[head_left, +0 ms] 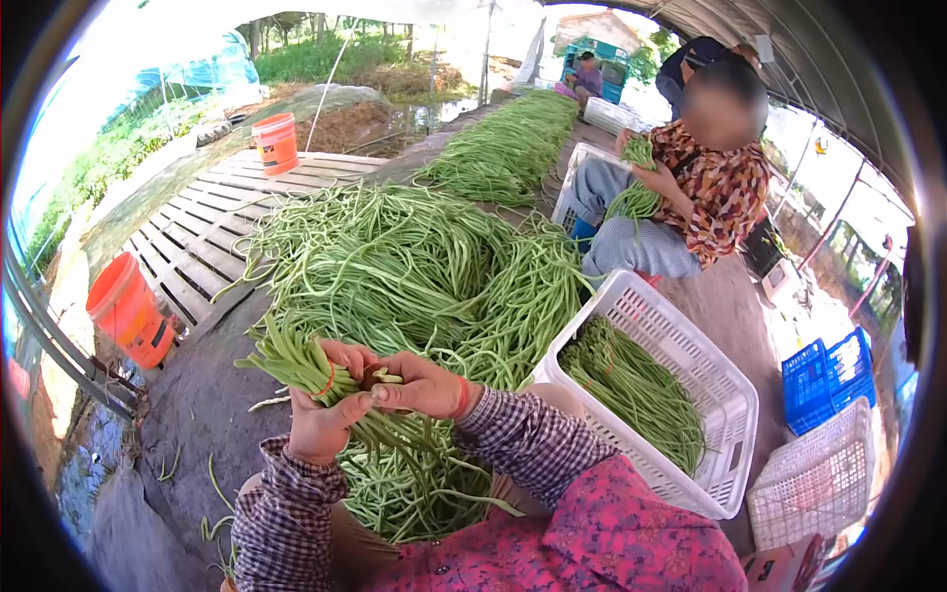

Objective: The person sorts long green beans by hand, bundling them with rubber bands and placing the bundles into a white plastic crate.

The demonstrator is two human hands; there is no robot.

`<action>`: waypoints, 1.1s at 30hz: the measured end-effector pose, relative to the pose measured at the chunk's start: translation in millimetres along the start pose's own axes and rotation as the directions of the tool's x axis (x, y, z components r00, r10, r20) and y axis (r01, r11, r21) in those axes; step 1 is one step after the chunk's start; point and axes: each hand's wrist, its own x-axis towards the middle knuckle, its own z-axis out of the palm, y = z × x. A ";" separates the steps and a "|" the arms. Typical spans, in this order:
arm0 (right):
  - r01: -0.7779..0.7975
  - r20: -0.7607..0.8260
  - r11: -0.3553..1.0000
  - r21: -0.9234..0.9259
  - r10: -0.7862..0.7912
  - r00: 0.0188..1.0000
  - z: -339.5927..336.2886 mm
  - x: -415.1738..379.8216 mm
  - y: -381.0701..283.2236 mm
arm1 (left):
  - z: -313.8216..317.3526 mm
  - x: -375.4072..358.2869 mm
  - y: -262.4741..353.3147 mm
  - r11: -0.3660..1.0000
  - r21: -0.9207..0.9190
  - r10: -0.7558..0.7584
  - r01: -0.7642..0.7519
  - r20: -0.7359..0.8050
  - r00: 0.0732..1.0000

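Note:
A bundle of green long beans (296,363) is in front of me, with an orange-red rubber band (327,383) round it near one end. My left hand (324,419) is closed round the bundle just below the band. Close against it, my right hand (419,385) is closed too, its thumb meeting the left thumb. A short bean end (387,376) pokes out between the right fingers. The bundle's lower part hangs under my hands over loose beans. A large heap of long beans (385,261) lies on the ground cover just beyond.
At my right stands a white crate (735,449) with beans inside. A co-worker (725,187) sits past it, holding beans. Orange buckets (128,311) are at left, one on a slatted platform (212,222). Blue crates (829,380) and another white crate (814,483) lie far right.

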 end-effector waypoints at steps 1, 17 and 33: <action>-0.011 0.017 1.000 -0.020 0.012 1.000 -2.4 -0.5 -1.1 | 0.9 1.0 0.2 1.000 -0.015 -0.001 0.001 -0.004 1.000; -0.288 -0.019 0.955 -0.064 0.288 0.958 -6.0 5.5 -8.2 | -35.8 12.5 -12.3 0.886 -0.441 -0.233 0.142 -0.159 0.959; -0.147 0.144 0.982 0.117 0.130 0.981 -1.7 -3.9 11.0 | -27.3 -2.5 -10.9 0.973 -0.214 -0.121 0.087 -0.154 0.981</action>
